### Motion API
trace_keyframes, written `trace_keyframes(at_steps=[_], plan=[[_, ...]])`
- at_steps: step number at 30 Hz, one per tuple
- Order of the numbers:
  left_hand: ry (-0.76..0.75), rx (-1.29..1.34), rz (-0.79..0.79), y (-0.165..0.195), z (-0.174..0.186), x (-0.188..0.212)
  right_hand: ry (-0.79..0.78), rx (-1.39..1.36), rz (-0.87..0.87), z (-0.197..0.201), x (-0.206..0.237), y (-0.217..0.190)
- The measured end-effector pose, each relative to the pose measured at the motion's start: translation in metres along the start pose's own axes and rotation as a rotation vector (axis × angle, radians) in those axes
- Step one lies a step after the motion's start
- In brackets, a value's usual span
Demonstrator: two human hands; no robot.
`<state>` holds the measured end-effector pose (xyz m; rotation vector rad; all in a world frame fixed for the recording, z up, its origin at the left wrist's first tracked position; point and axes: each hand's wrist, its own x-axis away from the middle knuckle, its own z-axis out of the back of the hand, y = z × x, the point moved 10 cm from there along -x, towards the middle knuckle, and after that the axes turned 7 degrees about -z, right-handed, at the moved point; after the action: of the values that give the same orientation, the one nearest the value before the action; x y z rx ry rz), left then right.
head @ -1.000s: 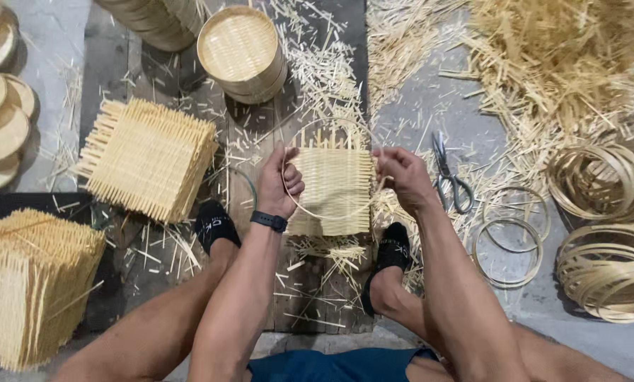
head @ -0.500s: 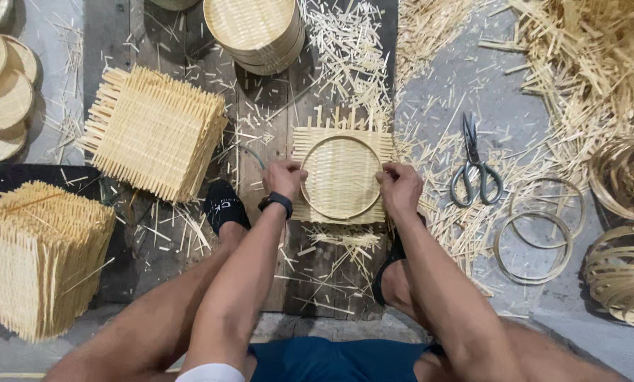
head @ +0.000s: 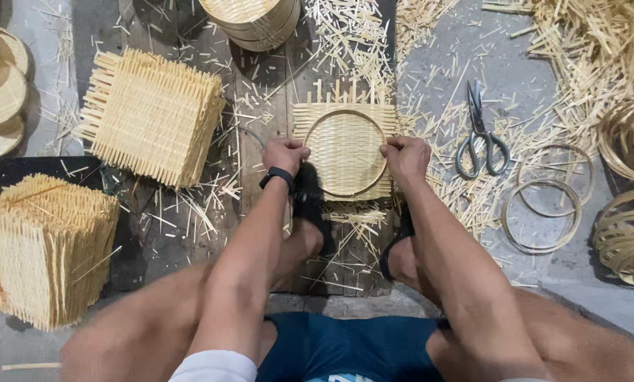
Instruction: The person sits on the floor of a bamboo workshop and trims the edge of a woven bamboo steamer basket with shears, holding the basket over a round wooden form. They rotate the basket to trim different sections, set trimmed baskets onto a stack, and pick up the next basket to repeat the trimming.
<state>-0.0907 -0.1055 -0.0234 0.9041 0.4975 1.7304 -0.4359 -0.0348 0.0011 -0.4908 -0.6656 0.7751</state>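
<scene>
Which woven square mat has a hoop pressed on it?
The single mat between both hands, ringed by a bamboo hoop. The stacked mats at left and lower left carry none.

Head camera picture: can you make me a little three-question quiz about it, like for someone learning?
1. True or false: both hands grip the round hoop on the woven mat.
2. What lies right of the right hand? A) scissors B) hammer C) cup
3. Which wrist wears the dark band?

Key: 1 true. 2 A, the scissors. 3 the left hand wrist.
</scene>
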Motion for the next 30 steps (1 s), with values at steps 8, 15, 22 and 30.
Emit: trace_keyframes(at_steps=[8,15,22,30], plan=[[-0.107,0.269,0.071,-0.025,-0.018,-0.010,-0.153,-0.012,-0.019,-0.006,-0.020,0.009],[-0.276,-0.326,-0.241,0.037,-0.017,-0.023,-0.270,0.349,0.044,0.001,0.003,-0.047],[-0.205,-0.141,-0.983,0.145,-0.072,-0.014,-0.304,0.837,0.938,-0.101,0.115,-0.106],[-0.293,-0.112,-0.759,0.111,-0.094,-0.030,-0.160,0.668,1.049,-0.094,0.121,-0.092]])
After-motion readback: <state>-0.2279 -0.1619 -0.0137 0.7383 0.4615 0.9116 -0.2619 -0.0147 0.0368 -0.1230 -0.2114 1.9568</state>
